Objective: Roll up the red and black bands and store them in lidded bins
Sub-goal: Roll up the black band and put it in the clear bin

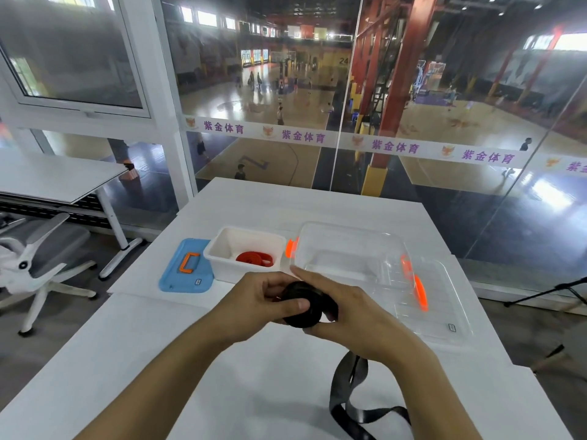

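Both hands hold a partly rolled black band (301, 308) above the white table (222, 376). My left hand (260, 304) grips the roll with the thumb across its front. My right hand (343, 308) wraps round it from the right, index finger stretched out over the top. The band's loose tail (346, 389) hangs below my right wrist and trails over the table's near edge. A rolled red band (254, 258) lies inside the white bin (222, 246). The clear bin (346, 249) with orange latches stands to its right.
A blue lid (187, 268) with an orange handle lies flat left of the white bin. A clear lid (441, 300) lies right of the clear bin. A glass wall stands behind the table. An office chair (35, 249) and a second desk are at the left.
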Tool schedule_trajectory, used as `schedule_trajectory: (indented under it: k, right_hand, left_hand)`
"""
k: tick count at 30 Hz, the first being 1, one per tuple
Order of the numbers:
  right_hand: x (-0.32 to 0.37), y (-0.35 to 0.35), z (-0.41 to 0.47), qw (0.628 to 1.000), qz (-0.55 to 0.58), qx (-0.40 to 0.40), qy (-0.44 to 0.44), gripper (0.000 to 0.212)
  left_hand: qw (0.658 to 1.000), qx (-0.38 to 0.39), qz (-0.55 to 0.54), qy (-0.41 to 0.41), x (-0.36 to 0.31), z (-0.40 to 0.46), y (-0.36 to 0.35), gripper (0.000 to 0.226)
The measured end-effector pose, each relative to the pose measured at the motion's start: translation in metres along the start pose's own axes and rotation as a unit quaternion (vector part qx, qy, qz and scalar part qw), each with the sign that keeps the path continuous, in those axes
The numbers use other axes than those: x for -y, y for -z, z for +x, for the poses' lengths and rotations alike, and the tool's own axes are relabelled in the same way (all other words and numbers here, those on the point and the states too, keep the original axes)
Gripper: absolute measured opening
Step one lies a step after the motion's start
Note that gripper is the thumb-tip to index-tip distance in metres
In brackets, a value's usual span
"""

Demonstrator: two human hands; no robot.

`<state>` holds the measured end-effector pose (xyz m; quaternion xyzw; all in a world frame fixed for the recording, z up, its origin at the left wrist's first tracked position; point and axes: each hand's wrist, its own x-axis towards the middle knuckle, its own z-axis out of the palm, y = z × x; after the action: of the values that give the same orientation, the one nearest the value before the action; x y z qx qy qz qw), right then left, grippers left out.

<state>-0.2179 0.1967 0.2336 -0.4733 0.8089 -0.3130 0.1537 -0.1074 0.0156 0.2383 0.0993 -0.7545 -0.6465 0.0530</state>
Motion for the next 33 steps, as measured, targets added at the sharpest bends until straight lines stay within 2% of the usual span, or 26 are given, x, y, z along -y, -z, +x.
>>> schedule_trajectory:
  k: [5,10,12,15,18,21,25,29,33]
  right_hand:
    - [-0.010,-0.001,-0.007,0.991,0.074,-0.077,-0.075,0.076]
    - [-0.005,-0.027,-0.007,0.977,0.111,-0.166,-0.076,0.086]
    - [0.002,-0.043,-0.001,0.965,0.112,-0.229,-0.054,0.085]
    - [0.015,-0.056,0.008,0.938,0.096,-0.322,-0.083,0.074]
    - [0.022,-0.056,0.013,0.930,0.087,-0.340,-0.108,0.062]
    - [0.018,-0.055,0.016,0.941,0.078,-0.314,-0.100,0.065]
    - [0.004,-0.047,0.014,0.969,0.098,-0.221,-0.056,0.075]
    - [-0.004,-0.021,0.009,0.995,0.013,-0.093,-0.019,0.087]
    - [0.003,-0.008,0.005,0.997,-0.073,0.016,-0.017,0.095]
  left_hand:
    - [0.994,-0.078,-0.075,-0.021,0.005,0.002,-0.019,0.024]
    - [0.969,-0.168,-0.178,0.000,0.013,0.009,-0.040,0.025]
    - [0.958,-0.179,-0.223,0.005,0.013,0.012,-0.046,0.029]
    - [0.951,-0.178,-0.252,0.003,0.008,0.015,-0.050,0.026]
    - [0.959,-0.175,-0.225,0.005,0.008,0.017,-0.049,0.025]
    - [0.965,-0.165,-0.203,0.026,0.010,0.017,-0.044,0.027]
    - [0.971,-0.132,-0.192,0.058,0.018,0.015,-0.034,0.025]
    - [0.990,-0.062,-0.122,0.035,0.019,0.010,-0.012,0.023]
    - [0.999,0.029,0.013,0.007,0.008,0.011,0.008,0.030]
